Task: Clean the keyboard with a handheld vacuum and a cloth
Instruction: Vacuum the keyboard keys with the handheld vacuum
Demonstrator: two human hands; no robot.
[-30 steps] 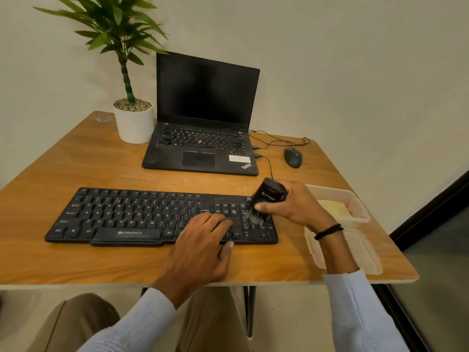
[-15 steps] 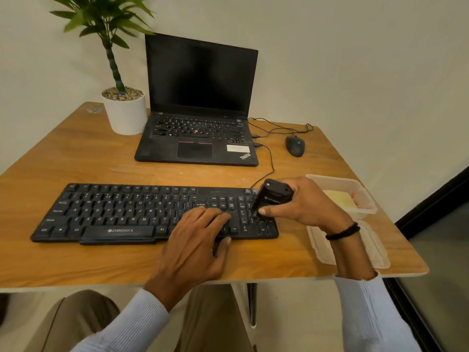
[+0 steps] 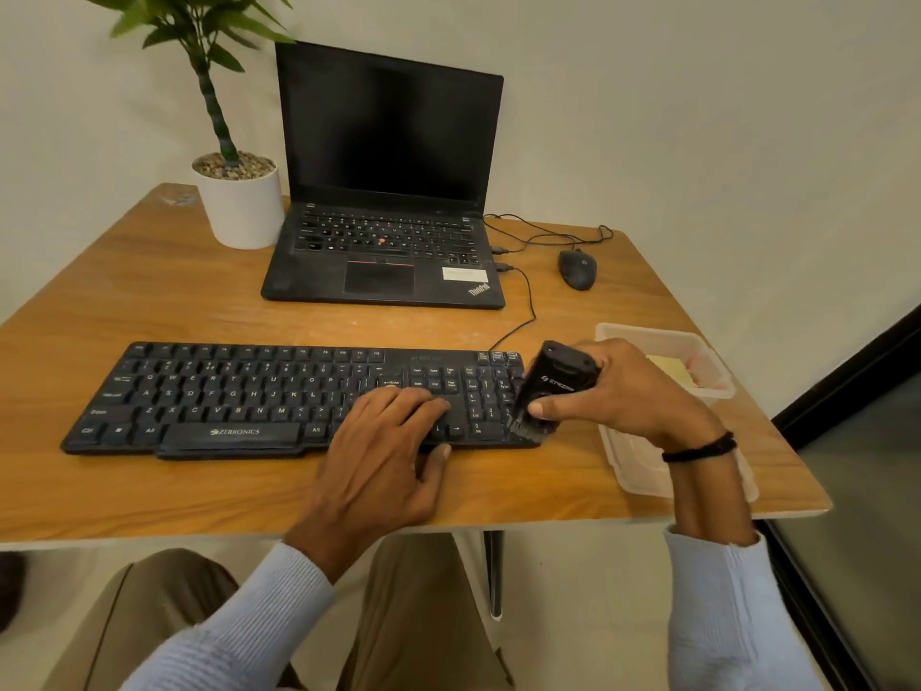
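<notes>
A black Zebronics keyboard point(image 3: 239, 396) lies across the wooden table point(image 3: 149, 301). My right hand point(image 3: 628, 396) grips a small black handheld vacuum point(image 3: 555, 386), tilted, with its brush tip on the keyboard's right end by the number pad. My left hand point(image 3: 383, 446) rests flat on the keys near the arrow cluster, fingers straight, thumb at the front edge. A yellowish cloth point(image 3: 673, 371) lies in a clear plastic container point(image 3: 697, 351) just right of the vacuum.
An open black laptop point(image 3: 383, 251) stands behind the keyboard, with a potted plant point(image 3: 239, 202) to its left and a black mouse point(image 3: 577, 269) with cables to its right. A clear lid point(image 3: 633, 466) lies under my right wrist near the table's right edge.
The vacuum's brush has moved back down to the keyboard's front right corner. My left hand stays on the keys. The camera view shifted a little.
</notes>
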